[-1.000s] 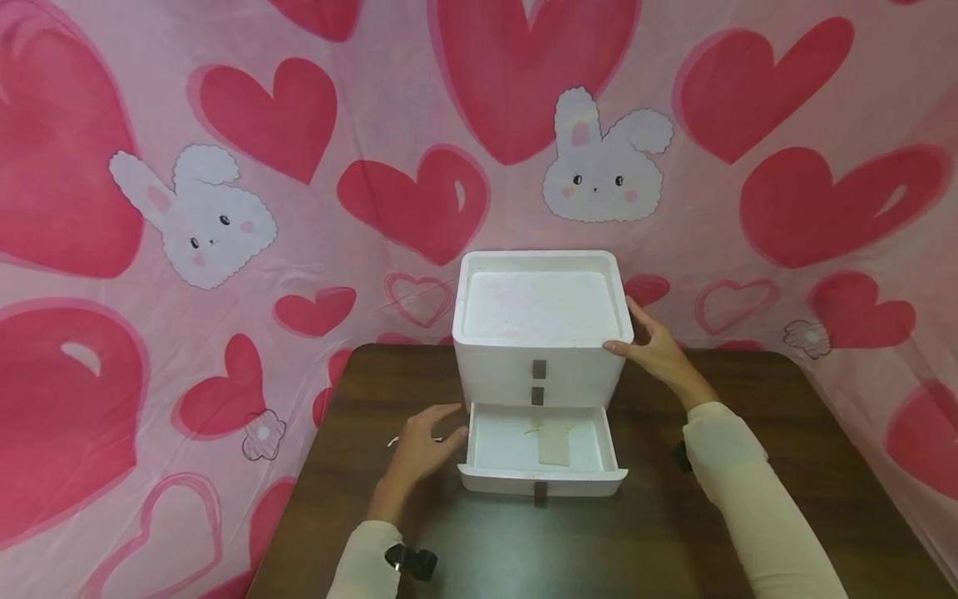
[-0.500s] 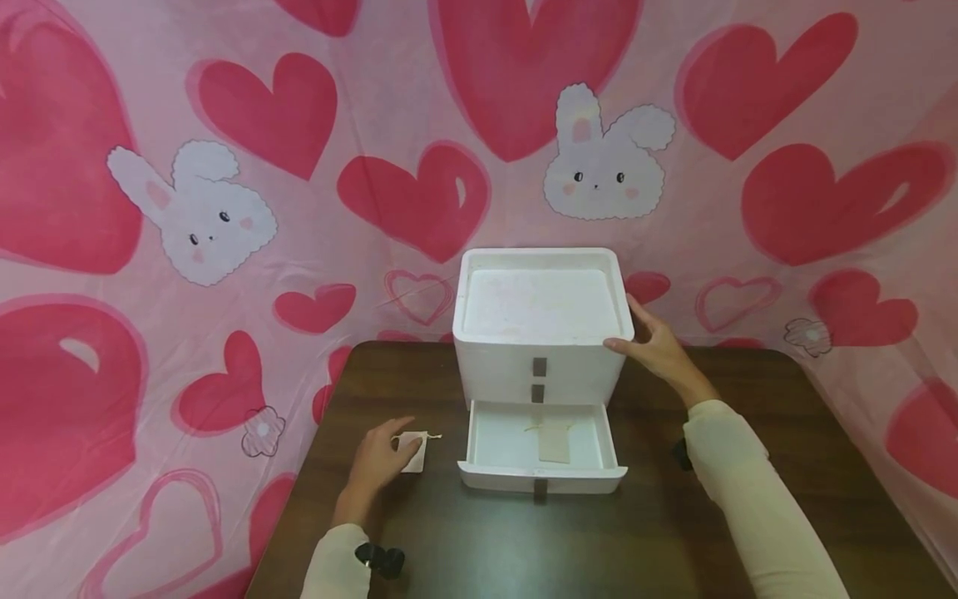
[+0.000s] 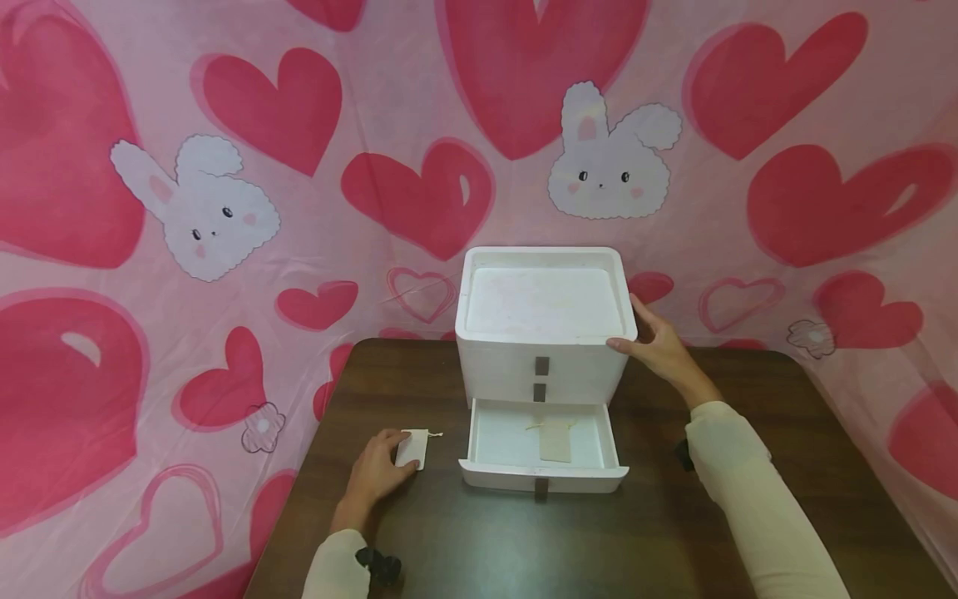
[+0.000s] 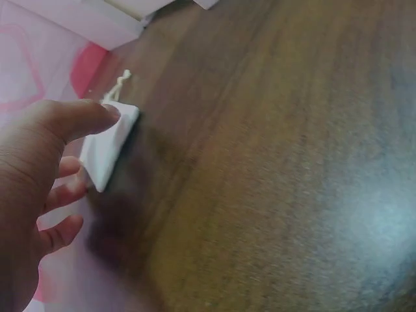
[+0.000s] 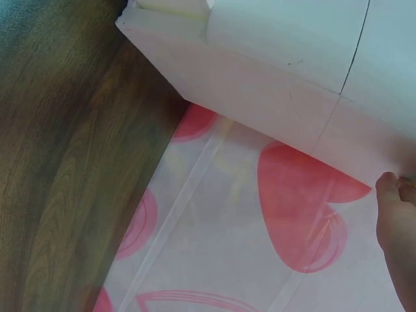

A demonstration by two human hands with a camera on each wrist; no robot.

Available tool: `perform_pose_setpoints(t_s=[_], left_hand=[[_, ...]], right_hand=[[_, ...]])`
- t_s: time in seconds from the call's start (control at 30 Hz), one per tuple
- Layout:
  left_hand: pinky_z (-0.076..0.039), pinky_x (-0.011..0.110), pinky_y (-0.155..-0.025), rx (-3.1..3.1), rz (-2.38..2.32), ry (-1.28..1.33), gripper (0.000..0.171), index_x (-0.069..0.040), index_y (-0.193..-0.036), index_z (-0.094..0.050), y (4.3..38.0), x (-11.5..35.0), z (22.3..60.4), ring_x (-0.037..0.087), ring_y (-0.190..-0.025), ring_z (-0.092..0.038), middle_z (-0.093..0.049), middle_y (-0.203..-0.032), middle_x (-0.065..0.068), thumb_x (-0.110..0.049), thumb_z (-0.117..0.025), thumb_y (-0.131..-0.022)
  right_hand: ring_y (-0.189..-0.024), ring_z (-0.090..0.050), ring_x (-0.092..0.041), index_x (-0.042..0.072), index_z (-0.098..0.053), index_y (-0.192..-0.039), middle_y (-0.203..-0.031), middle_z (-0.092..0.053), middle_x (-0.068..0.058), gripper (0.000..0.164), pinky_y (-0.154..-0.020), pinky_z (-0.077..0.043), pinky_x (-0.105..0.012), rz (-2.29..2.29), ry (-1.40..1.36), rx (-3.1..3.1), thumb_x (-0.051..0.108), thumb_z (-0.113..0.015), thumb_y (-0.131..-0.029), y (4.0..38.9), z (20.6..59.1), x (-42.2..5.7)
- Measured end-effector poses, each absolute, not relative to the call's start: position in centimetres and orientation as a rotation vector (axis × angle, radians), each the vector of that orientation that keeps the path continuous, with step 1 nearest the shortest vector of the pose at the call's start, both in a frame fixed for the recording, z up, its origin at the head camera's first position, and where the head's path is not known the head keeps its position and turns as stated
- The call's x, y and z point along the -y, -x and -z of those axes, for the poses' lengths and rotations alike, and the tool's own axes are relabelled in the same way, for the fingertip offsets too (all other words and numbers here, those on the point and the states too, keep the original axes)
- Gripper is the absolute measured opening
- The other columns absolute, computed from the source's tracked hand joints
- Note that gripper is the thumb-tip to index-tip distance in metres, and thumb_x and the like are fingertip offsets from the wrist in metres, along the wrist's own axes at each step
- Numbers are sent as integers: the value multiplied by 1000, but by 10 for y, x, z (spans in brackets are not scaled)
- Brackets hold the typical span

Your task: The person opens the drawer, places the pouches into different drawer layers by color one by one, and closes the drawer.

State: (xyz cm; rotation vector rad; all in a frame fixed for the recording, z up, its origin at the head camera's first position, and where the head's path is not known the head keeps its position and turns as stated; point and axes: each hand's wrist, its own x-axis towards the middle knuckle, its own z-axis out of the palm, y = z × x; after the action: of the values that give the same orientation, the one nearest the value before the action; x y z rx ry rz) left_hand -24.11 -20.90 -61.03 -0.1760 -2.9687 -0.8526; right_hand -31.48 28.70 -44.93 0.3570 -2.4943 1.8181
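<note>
In the head view, a small white drawstring pouch (image 3: 412,450) lies on the table left of a white drawer unit (image 3: 545,366). My left hand (image 3: 374,472) pinches it by its edges, thumb on the near side and fingertips on the far side. From the left wrist, the thumb overlaps the pouch (image 4: 107,149) near its cord, while the other fingers curl beside it. My right hand (image 3: 664,353) holds the unit's right front corner, thumb at the front rim and fingers along the side. The unit's bottom drawer (image 3: 501,477) is pulled out; a beige drawstring pouch (image 3: 555,441) lies inside.
Dark brown wood makes up the table (image 3: 479,549), and the unit stands near its back edge. Behind hangs a pink cloth (image 3: 516,216) printed with hearts and rabbits. A black strap mount (image 3: 380,566) sits on the left wrist.
My left hand has moved left from beside the open drawer to the white pouch, and its fingers have closed at the pouch's edges. The right hand stays on the unit's corner.
</note>
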Motion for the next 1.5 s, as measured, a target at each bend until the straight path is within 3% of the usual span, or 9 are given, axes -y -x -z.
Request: perform_pose_setpoints(t_s=[0.3, 0.53, 0.7, 0.83, 1.07, 1.23, 1.5], left_hand=[[-56, 54, -94, 2957, 837, 179, 64, -12, -132, -68, 243, 207, 618, 34, -119, -60, -64, -132, 9, -35, -86, -74], [-56, 50, -90, 2945, 870, 205, 52, -7, -118, -74, 246, 206, 621, 32, -113, -61, -66, -123, 8, -29, -88, -73], [-55, 48, -93, 2928, 962, 196, 41, -6, -113, -75, 249, 206, 624, 28, -107, -65, -66, -114, 7, -22, -87, -77], [-55, 39, -83, 2853, 1025, 212, 27, -8, -102, -77, 249, 206, 626, 22, -93, -67, -69, -101, 3, -13, -87, -77], [-53, 31, -70, 2735, 1040, 242, 13, -10, -84, -76, 248, 208, 629, 17, -78, -66, -71, -84, 0, -1, -83, -78], [-51, 27, -67, 2724, 1027, 229, 12, -9, -82, -76, 247, 208, 628, 14, -74, -64, -72, -81, 1, 0, -83, -78], [-55, 32, -69, 2701, 1020, 233, 9, -6, -84, -77, 247, 208, 626, 20, -78, -69, -75, -83, 4, 0, -82, -80]], right_hand=[[-146, -39, -28, 17, -13, -164, -171, -20, -14, 96, -97, -45, -4, -1820, -352, 2498, 5, -74, -91, 315, 449, -287], [-147, -37, -35, 17, -12, -164, -171, -20, -13, 96, -98, -45, -5, -1813, -340, 2504, 6, -74, -91, 315, 448, -287], [-144, -40, -29, 17, -13, -164, -170, -21, -15, 96, -97, -44, -4, -1805, -356, 2495, 5, -74, -91, 315, 449, -287], [-143, -42, -24, 16, -13, -164, -170, -21, -15, 96, -97, -45, -4, -1818, -358, 2490, 4, -74, -91, 314, 449, -287], [-146, -39, -26, 16, -12, -164, -170, -21, -15, 96, -97, -44, -3, -1857, -356, 2479, 5, -73, -91, 314, 448, -286], [-148, -35, -34, 15, -10, -164, -171, -19, -14, 97, -99, -44, -4, -1860, -339, 2491, 6, -73, -91, 312, 447, -285], [-148, -34, -38, 15, -9, -164, -170, -20, -15, 97, -97, -44, -4, -1863, -343, 2486, 5, -73, -92, 312, 447, -286]])
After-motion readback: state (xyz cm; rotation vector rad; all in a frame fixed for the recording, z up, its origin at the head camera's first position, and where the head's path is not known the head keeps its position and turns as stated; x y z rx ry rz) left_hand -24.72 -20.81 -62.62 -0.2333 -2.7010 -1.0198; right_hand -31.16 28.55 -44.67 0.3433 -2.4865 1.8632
